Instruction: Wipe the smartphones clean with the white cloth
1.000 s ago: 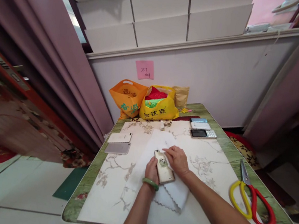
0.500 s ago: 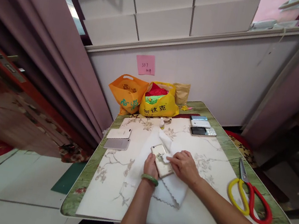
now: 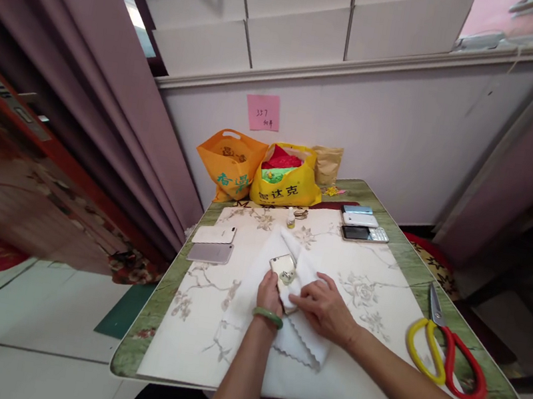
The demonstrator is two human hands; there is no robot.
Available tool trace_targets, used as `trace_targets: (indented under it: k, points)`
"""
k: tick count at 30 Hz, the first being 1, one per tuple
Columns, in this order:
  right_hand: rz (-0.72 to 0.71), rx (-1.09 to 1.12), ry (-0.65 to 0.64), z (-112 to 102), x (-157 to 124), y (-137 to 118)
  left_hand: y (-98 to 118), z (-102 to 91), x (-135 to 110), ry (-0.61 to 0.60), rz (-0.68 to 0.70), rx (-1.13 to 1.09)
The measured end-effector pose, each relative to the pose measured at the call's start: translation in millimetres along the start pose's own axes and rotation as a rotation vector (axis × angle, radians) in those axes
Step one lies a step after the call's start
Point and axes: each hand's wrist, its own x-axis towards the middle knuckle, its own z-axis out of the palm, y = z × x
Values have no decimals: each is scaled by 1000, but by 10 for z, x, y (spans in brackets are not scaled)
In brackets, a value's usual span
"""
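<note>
My left hand (image 3: 271,296) is closed around the lower left side of a pale gold phone (image 3: 281,264), its back turned up with a greyish patch on it. A green bangle (image 3: 268,316) circles that wrist. Over the phone's lower right part, my right hand (image 3: 327,309) presses bent fingers on a bit of white cloth, mostly hidden under the fingertips. Beneath both hands lies a white cloth (image 3: 255,285) with a scalloped edge, partly folded.
Two phones (image 3: 214,234) lie at the left, several more phones (image 3: 365,234) at the back right. Large scissors (image 3: 437,309) with red and yellow handles rest at the right. A small bottle (image 3: 290,218) stands behind the cloth. An orange bag (image 3: 232,160) and a yellow bag (image 3: 293,187) stand at the back.
My right fingers have slid down the phone's back towards its lower end, uncovering more of the greyish patch. My left hand keeps its hold on the phone.
</note>
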Motion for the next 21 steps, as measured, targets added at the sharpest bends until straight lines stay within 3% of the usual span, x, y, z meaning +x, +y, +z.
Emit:
trace_targets:
  k: [3,7,13,17,21]
  points:
    - [-12,24,-19,17,-24,15,-22,-17,15,8,-6,11]
    - [227,-23,50,83,70,82,-26,-16,18,-5,27,0]
    - [451,-67,12,156,595,221,22,23,-41,-71,-34,38]
    - [459,-99,-37,201,799,267,28,28,-70,-81,-48,56]
    - [352,-127,-50,223,567,169,16,12,-61,-67,-28,33]
